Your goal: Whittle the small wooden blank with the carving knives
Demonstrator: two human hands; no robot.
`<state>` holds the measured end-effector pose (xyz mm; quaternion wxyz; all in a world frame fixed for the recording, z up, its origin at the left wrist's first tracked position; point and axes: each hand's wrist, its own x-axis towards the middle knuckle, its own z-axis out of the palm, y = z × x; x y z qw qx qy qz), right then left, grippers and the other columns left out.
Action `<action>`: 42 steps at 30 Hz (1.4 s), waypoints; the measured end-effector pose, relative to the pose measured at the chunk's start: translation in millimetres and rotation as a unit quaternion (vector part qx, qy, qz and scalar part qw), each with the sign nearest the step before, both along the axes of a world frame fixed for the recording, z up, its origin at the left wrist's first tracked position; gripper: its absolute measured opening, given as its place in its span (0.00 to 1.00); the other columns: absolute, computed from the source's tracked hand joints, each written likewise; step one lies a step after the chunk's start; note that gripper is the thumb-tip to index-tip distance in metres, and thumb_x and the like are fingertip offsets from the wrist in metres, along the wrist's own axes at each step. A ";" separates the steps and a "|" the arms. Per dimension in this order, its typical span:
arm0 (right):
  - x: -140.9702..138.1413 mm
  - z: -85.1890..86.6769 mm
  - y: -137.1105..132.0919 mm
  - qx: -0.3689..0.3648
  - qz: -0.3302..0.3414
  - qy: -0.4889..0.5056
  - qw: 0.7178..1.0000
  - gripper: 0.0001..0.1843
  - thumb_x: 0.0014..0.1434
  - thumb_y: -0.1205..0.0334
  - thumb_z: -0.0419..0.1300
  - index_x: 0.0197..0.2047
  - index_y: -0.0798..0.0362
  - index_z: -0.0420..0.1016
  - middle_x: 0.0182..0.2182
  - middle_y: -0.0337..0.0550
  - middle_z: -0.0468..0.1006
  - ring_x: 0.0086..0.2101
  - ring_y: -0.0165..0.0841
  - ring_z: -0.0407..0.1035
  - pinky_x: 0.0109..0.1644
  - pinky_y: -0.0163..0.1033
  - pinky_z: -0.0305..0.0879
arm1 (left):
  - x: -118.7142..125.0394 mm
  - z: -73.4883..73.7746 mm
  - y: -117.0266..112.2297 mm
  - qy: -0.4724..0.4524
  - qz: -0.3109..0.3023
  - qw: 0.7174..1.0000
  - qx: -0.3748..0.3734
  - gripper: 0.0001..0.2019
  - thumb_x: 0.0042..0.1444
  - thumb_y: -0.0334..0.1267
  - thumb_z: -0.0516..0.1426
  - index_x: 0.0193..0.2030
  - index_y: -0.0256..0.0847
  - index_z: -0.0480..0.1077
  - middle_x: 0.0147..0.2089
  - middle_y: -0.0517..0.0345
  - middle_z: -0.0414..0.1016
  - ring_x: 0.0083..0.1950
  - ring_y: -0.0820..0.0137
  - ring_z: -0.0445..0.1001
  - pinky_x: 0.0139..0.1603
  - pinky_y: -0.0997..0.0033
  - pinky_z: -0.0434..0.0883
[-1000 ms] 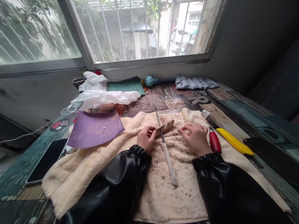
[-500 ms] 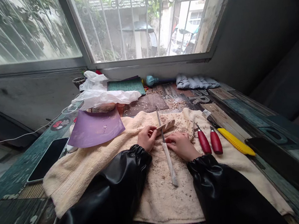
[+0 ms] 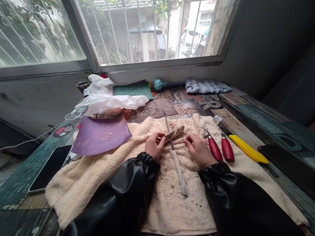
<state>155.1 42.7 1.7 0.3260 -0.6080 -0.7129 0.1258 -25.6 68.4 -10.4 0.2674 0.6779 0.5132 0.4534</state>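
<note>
Holding one end of the small wood piece (image 3: 179, 131) in the left hand (image 3: 153, 146), crossing the thin tool (image 3: 175, 161) on the towel (image 3: 165, 214). Holding the right hand (image 3: 200, 151) with bent fingers, apart from the wood; too small to tell if pinching anything. Could let the wood slip by pinching too loosely over soft bumps. Could get poked by the nearer red-handled tool (image 3: 215, 151) if not looking.

Right hand (image 3: 199, 151): 2 red-handled tools (image 3: 215, 149) block 3 o'clock, just beside; thin wrapped tool (image 3: 179, 173) at 9, wood strip (image 3: 178, 131) at 10. Free lane 12 o'clock, over chip-strewn towel (image 3: 171, 217).
</note>
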 end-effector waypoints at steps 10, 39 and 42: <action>0.6 1.0 -2.7 0.035 0.062 -0.089 0.994 0.10 0.54 0.56 0.51 0.33 0.47 0.72 0.34 0.40 0.74 0.38 0.37 0.63 0.43 0.45 0.47 | 0.1 -0.2 0.0 0.006 0.000 1.000 0.004 0.08 0.50 0.38 0.52 0.34 0.37 0.68 0.30 0.57 0.71 0.28 0.74 0.69 0.29 0.76 0.69; 13.0 7.8 -8.4 -0.048 0.119 -0.119 0.985 0.09 0.50 0.55 0.55 0.30 0.49 0.73 0.29 0.41 0.73 0.34 0.34 0.64 0.39 0.40 0.53 | -1.1 0.4 -0.9 0.005 -0.001 1.000 -0.001 0.08 0.50 0.39 0.52 0.34 0.38 0.68 0.31 0.57 0.71 0.29 0.74 0.69 0.30 0.75 0.68; 12.6 8.6 -10.9 -0.070 0.116 -0.114 0.984 0.09 0.48 0.56 0.56 0.25 0.51 0.72 0.25 0.40 0.72 0.30 0.32 0.64 0.34 0.37 0.55 | -1.2 0.0 -0.4 0.006 -0.002 1.000 -0.002 0.08 0.51 0.39 0.52 0.34 0.38 0.68 0.31 0.57 0.71 0.29 0.74 0.69 0.30 0.75 0.68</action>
